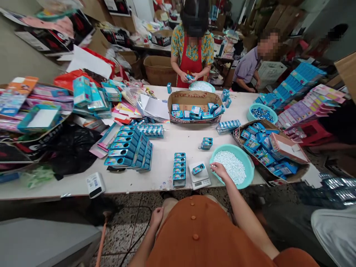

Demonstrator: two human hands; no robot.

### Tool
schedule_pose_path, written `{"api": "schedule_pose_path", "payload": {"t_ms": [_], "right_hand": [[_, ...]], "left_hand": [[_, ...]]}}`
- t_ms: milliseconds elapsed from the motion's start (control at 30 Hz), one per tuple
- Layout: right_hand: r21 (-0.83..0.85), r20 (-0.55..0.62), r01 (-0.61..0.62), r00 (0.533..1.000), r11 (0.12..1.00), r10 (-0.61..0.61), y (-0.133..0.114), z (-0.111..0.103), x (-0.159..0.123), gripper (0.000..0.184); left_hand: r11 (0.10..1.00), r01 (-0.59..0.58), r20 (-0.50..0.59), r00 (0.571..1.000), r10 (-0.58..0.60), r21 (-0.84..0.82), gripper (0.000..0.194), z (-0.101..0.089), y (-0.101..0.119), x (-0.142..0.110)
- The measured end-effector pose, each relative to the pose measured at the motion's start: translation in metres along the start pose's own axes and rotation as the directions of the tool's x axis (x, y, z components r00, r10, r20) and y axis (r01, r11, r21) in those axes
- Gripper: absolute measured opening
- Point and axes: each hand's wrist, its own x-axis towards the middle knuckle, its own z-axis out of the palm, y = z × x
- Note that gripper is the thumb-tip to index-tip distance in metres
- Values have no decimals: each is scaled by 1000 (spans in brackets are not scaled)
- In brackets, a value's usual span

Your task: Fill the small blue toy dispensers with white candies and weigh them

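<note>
My right hand point(219, 170) is over the left rim of a turquoise basin point(251, 174), its fingers pinched together toward the scale. Whatever they hold, if anything, is too small to make out. White pellets point(230, 165) fill the basin's bottom. Just left of the hand, a small blue box point(198, 169) with a round hole lies on a digital scale point(200, 182). A row of similar blue boxes point(179, 168) stands left of the scale. My left hand point(157, 217) is down by my lap, below the table edge, fingers curled with nothing visible in them.
A cardboard carton point(194, 120) with blue boxes sits mid-table. Stacked blue boxes point(129, 148) stand to the left, and another full carton point(250, 168) is on the right. Across the table, a person in a red apron point(191, 59) handles a small blue box.
</note>
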Motion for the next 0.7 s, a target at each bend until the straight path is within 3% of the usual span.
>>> {"api": "schedule_pose_path", "payload": {"t_ms": [167, 333, 567, 700], "right_hand": [[-39, -10, 36, 999, 999, -36, -7, 7, 8, 27], [36, -2, 7, 1000, 999, -7, -14, -1, 6, 28], [105, -58, -81, 994, 991, 88, 4, -22, 5, 34], [156, -28, -115, 992, 981, 121, 9, -25, 0, 36]], "left_hand": [[1000, 4, 0, 1000, -4, -1, 21, -1, 2, -3], [1000, 12, 8, 1000, -12, 2, 24, -3, 7, -9], [999, 37, -40, 998, -38, -24, 25, 0, 14, -18], [999, 47, -9, 999, -47, 21, 25, -1, 20, -16]]}}
